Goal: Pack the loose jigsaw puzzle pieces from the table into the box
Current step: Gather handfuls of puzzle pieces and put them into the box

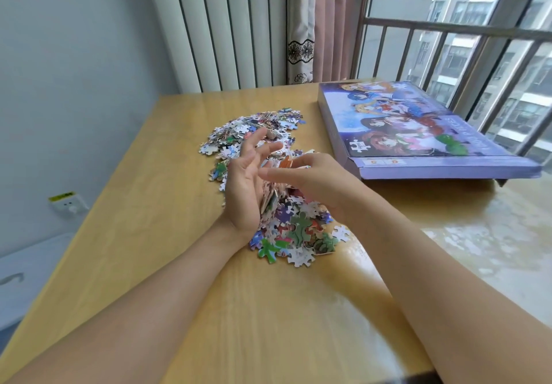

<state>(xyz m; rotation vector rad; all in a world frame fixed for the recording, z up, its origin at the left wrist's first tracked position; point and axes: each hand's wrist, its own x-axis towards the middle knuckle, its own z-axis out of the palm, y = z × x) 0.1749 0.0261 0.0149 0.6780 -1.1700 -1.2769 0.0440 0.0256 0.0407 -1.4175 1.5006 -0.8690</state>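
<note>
A wooden table is filling the lower and middle frame. A long heap of loose puzzle pieces is lying on it, running from the centre toward the upper middle, where a flatter spread of pieces is sitting well clear of both hands.

The left hand is standing on edge at centre frame, palm turned toward the right, fingers spread and slightly curled – it is cupping the left flank of the heap, with several pieces leaning against the palm. The right hand is hovering just right of it above the same heap, knuckles up, fingers bunched downward onto a small clump of pieces; an orange-toned piece is showing at its fingertips. Whether that clump is fully lifted cannot be told.

The puzzle box is lying flat at the right of the frame, printed lid facing up – closed as far as can be seen – near the heap but not touching it. A window railing is crossing the upper right, and a curtain is hanging at upper centre.
</note>
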